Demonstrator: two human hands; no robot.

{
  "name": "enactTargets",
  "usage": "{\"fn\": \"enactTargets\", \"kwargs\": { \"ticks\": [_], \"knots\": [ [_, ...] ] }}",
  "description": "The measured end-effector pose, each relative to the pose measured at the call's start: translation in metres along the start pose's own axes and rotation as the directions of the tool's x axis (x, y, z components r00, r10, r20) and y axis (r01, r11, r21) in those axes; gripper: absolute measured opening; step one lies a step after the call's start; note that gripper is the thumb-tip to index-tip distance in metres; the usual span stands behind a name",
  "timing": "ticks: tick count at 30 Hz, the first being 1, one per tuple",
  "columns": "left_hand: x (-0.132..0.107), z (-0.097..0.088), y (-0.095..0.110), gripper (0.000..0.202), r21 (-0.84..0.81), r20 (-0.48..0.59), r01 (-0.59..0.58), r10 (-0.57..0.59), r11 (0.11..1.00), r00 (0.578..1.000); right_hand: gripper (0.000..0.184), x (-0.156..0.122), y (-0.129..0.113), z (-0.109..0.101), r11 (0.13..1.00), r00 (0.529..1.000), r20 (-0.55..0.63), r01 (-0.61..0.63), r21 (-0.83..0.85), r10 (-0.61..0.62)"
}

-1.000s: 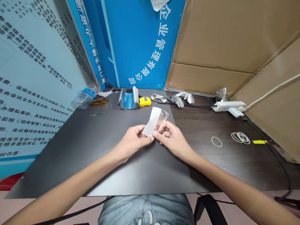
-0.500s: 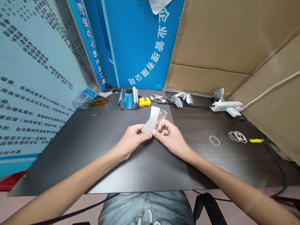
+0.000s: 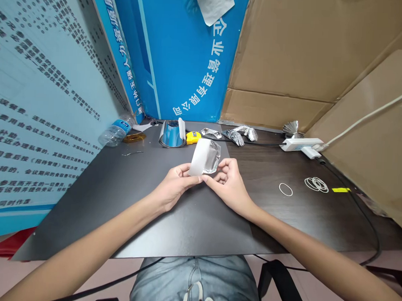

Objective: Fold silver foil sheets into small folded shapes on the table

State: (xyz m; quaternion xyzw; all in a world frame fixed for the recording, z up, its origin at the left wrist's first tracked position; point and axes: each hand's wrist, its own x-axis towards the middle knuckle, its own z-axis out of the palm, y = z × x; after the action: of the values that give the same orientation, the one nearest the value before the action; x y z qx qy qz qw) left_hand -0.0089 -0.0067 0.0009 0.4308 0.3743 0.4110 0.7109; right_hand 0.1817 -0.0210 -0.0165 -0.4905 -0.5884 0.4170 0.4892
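Both my hands are raised over a black mat (image 3: 171, 220), holding a small clear, shiny plastic piece (image 3: 209, 157) with a white paper strip (image 3: 199, 157) along its left part. My left hand (image 3: 176, 185) pinches the lower edge of the white strip. My right hand (image 3: 228, 182) grips the lower right of the clear piece, and its fingertips nearly meet those of my left hand. The piece's far side faces away from me and is hidden.
Along the back edge lie a blue reflective curved piece (image 3: 171, 134), a yellow tape measure (image 3: 193, 137), crumpled foil pieces (image 3: 235, 136) and a white power strip (image 3: 301, 144). To the right are rubber bands (image 3: 316, 184); a plastic water bottle (image 3: 117, 132) lies at left.
The held piece has turned, with more of its clear part showing and the white strip standing more upright. My hands have shifted slightly, and the view has drifted a little.
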Motion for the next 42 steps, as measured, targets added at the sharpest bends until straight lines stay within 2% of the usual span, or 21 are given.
{"fn": "enactTargets", "kwargs": {
  "ticks": [2,5,7,15,22,33,38,42],
  "knots": [
    [0.0,0.0,0.0,0.048,-0.028,0.006,0.001,-0.001,1.0,1.0,0.052,0.001,0.0,-0.002,0.999,0.998,0.061,-0.018,0.047,0.015],
    [-0.001,-0.001,0.0,0.045,-0.045,0.006,0.007,-0.006,0.999,1.0,0.039,0.003,-0.003,-0.005,0.995,0.985,0.167,-0.06,0.073,0.047],
    [-0.001,-0.001,0.0,0.044,-0.047,0.003,0.005,-0.005,0.999,1.0,0.036,0.005,-0.005,-0.007,0.994,0.979,0.19,-0.084,0.064,0.07],
    [-0.004,0.002,0.003,0.058,-0.088,-0.033,-0.035,0.032,0.995,0.999,0.032,0.007,-0.003,-0.011,0.984,0.972,0.225,-0.105,0.145,0.071],
    [-0.003,0.002,0.004,0.053,-0.033,-0.028,-0.04,0.039,0.999,0.999,0.031,0.007,-0.004,-0.01,0.979,0.975,0.217,-0.096,0.18,0.055],
    [-0.006,0.002,0.009,0.041,0.056,0.127,-0.036,0.029,0.998,0.991,0.03,0.005,-0.009,-0.007,0.974,0.968,0.251,-0.079,0.212,0.024],
    [-0.004,0.001,0.002,0.033,0.097,0.075,-0.051,0.044,0.994,0.996,0.032,0.005,-0.004,-0.008,0.987,0.971,0.235,-0.073,0.14,0.039],
    [-0.003,0.002,0.001,0.031,0.039,0.085,-0.046,0.043,0.998,0.995,0.032,0.006,-0.002,-0.01,0.981,0.968,0.245,-0.093,0.17,0.049]
  ]
}}
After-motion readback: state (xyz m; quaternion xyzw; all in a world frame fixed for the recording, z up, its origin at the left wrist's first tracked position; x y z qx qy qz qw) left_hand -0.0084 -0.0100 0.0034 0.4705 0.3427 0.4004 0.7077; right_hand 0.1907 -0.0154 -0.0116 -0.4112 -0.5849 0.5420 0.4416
